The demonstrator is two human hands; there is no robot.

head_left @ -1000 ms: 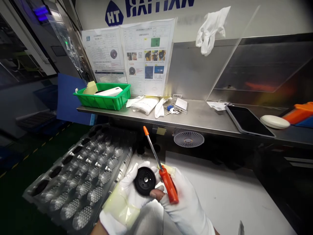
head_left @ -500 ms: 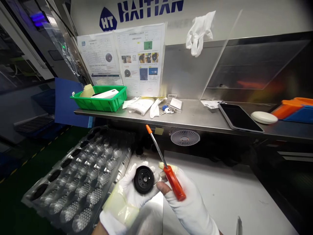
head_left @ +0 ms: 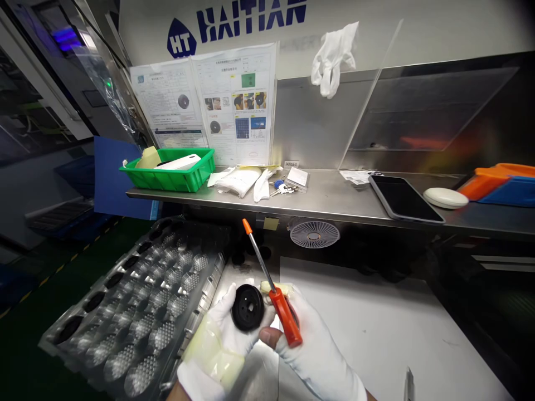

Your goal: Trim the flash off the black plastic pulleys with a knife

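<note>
1 orange-handled tool slants, tip pointing up and left

A pale wall panel with blue HAITIAN lettering is rising behind a long metal shelf, while a brushed-metal sheet is catching soft light and a darker glossy panel to its right is showing blurred orange and yellow tints. Below the shelf, a white work surface is stretching toward the right. At the left, a dark green floor is carrying a broken yellow stripe, and a violet-blue light is glowing above the dimness.
</note>
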